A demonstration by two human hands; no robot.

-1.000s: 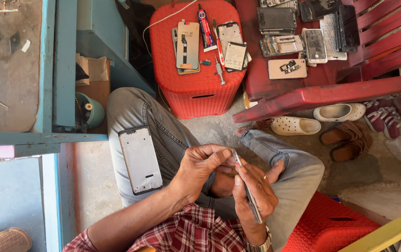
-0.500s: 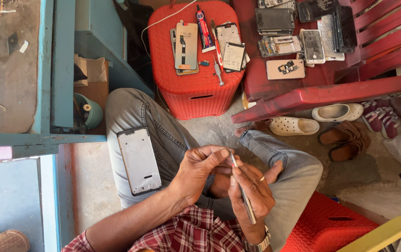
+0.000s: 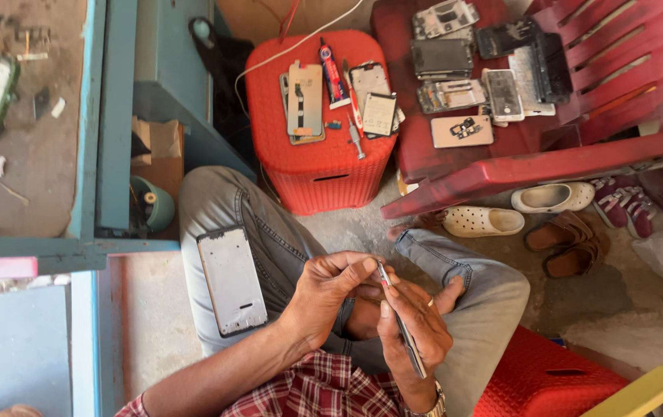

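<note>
A: Head view: right hand (image 3: 416, 332) grips a thin phone panel (image 3: 401, 328) edge-on over the lap; left hand (image 3: 328, 293) pinches its top corner, perhaps with a pick.

B: Risk: prying too hard could crack it. The phone frame (image 3: 231, 279) could slide off the thigh. Red stool (image 3: 320, 166) carries loose phone parts (image 3: 304, 100).

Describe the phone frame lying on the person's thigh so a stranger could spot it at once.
Start at the red stool in the middle, then drop to the grey-trousered leg below it. The phone frame lies flat on that thigh, just beside the left hand. Unlike the phone parts heaped on the stool and the red chair, it lies alone: a pale, empty rectangle with a dark rim.
</note>
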